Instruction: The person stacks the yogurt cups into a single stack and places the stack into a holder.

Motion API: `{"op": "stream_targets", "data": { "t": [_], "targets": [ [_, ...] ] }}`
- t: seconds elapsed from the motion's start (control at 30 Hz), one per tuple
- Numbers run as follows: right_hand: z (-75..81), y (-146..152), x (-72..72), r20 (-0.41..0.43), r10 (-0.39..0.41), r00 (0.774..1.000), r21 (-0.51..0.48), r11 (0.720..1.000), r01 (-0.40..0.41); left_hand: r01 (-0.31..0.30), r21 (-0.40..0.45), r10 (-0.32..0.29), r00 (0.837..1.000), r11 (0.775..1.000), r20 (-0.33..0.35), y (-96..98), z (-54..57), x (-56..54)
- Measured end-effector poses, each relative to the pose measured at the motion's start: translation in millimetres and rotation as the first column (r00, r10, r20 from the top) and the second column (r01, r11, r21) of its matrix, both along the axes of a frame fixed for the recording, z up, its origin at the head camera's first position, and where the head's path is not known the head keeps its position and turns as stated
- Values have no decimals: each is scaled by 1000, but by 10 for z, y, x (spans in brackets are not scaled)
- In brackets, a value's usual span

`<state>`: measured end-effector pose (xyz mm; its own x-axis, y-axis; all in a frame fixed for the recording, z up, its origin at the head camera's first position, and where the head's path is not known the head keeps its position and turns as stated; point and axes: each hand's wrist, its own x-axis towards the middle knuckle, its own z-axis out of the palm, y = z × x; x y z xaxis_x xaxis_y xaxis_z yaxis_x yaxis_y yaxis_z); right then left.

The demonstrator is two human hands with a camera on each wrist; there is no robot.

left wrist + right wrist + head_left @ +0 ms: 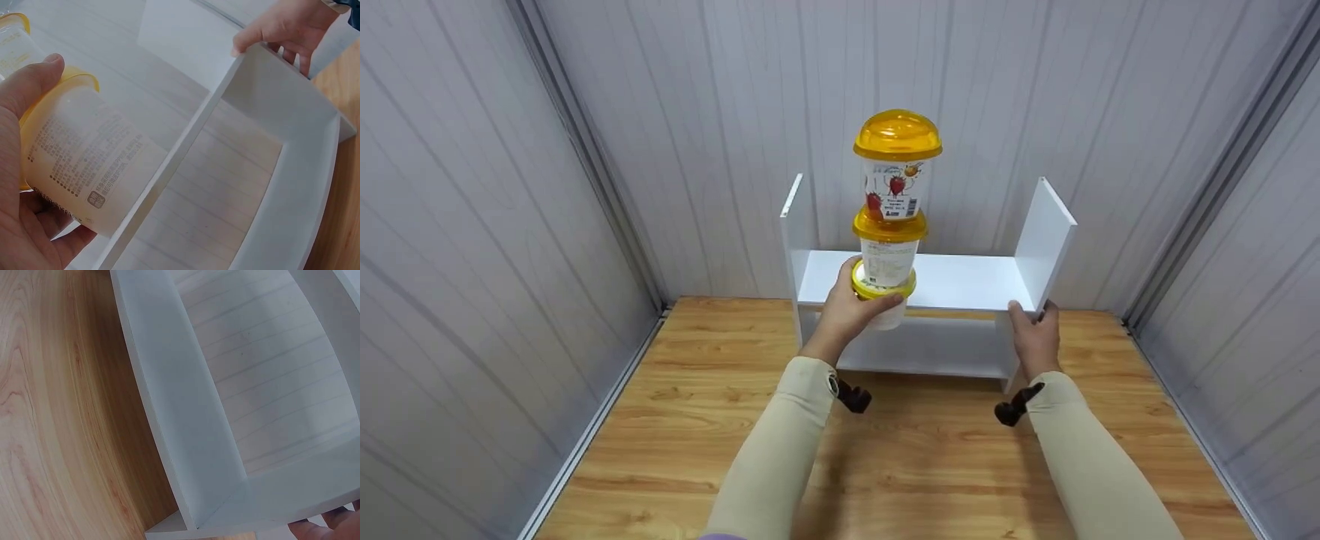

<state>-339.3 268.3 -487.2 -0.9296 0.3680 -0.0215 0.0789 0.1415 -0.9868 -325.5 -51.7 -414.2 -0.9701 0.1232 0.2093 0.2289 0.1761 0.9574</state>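
My left hand [844,309] grips the bottom cup [889,318] of a stack of three pale plastic cups with yellow lids. On it stand the middle cup [889,261] and the top cup [897,184], which has strawberry pictures and a domed lid [898,135]. The left wrist view shows printed text on the gripped cup [90,157]; its base is near the shelf's front edge, and I cannot tell whether they touch. My right hand [1037,341] holds the right side panel of a white two-tier shelf [967,281], thumb in front and fingers around the outer side.
The shelf stands on a wood-grain floor [720,375] against a pale panelled wall [720,150]. Its upright side panels [1046,217] rise at both ends of the upper board. A lower board [174,382] runs beneath. More panelled walls enclose the left and right.
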Motion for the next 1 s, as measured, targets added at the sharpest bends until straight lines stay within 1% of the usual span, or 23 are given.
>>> {"op": "stream_targets", "data": {
  "t": [0.1, 0.27, 0.5, 0.8, 1.0],
  "targets": [
    [-8, 0, 4, 30, 5, 1000, -4, 1000, -4, 1, 2, -1, 1000, 1000, 0, 8, -18, -15],
    [-41, 8, 9, 39, 13, 999, -14, 1000, -13, 2, -3, -2, 1000, 1000, 11, 25, -43, -35],
    [-54, 20, 1, 5, 7, 1000, 1, 1000, -7, 2, 26, -2, 1000, 1000, 26, 41, -38, -69],
    [-73, -6, 19, -19, 5, 1000, 23, 1000, -4, -10, -21, 10, 1000, 1000, 14, 68, -60, -114],
    [-73, -40, 12, -42, 3, 999, 10, 1000, -2, -12, -3, 12, 1000, 1000, 15, 91, -69, -173]
  ]
}}
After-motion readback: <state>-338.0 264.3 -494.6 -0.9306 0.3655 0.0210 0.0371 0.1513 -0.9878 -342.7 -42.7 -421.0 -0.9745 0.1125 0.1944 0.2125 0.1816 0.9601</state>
